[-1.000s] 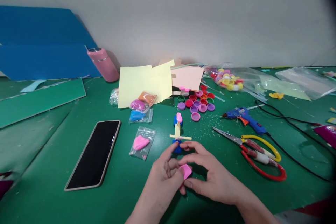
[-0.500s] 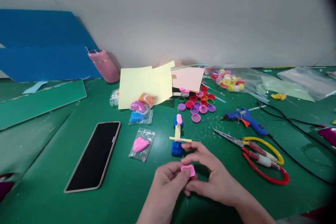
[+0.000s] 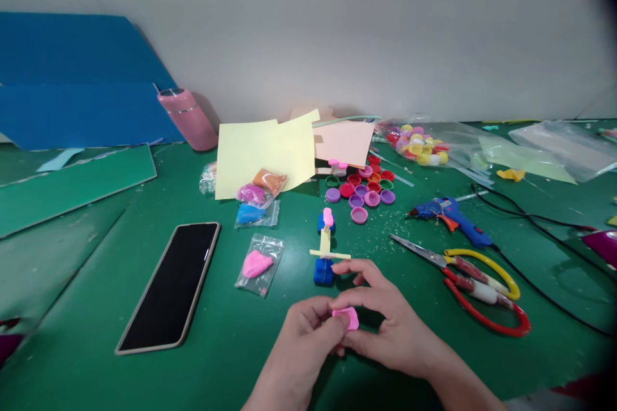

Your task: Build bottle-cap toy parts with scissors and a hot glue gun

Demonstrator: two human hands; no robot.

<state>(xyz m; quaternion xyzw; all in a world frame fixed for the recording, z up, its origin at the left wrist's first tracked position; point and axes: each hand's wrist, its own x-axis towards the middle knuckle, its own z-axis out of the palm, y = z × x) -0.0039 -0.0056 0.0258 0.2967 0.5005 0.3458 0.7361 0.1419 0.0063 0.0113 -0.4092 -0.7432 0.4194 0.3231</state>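
Note:
A small flattened piece of pink modelling clay (image 3: pixel 351 317) is pinched between my two hands near the table's front. My left hand (image 3: pixel 308 340) presses its thumb on the clay's face. The thumb and fingertips of my right hand (image 3: pixel 385 314) hold the clay's edges, with one finger stretched forward. Just beyond that finger stands a small model (image 3: pixel 326 243) of pale yellow strips, with blue blocks (image 3: pixel 323 271) at its ends and a pink piece on its far end. Left of it lies a clear zip bag (image 3: pixel 260 265) with more pink clay.
A black phone (image 3: pixel 171 286) lies at left, large scissors (image 3: pixel 475 282) and a blue glue gun (image 3: pixel 448 215) at right. Bottle caps (image 3: pixel 359 215) and paper sheets (image 3: pixel 265 148) lie behind the model. A pink flask (image 3: pixel 189 122) leans by blue boards (image 3: pixel 87 112).
The pink clay has turned slightly between my fingers and sits a touch lower. The whole view has shifted a little; objects on the table stay where they were.

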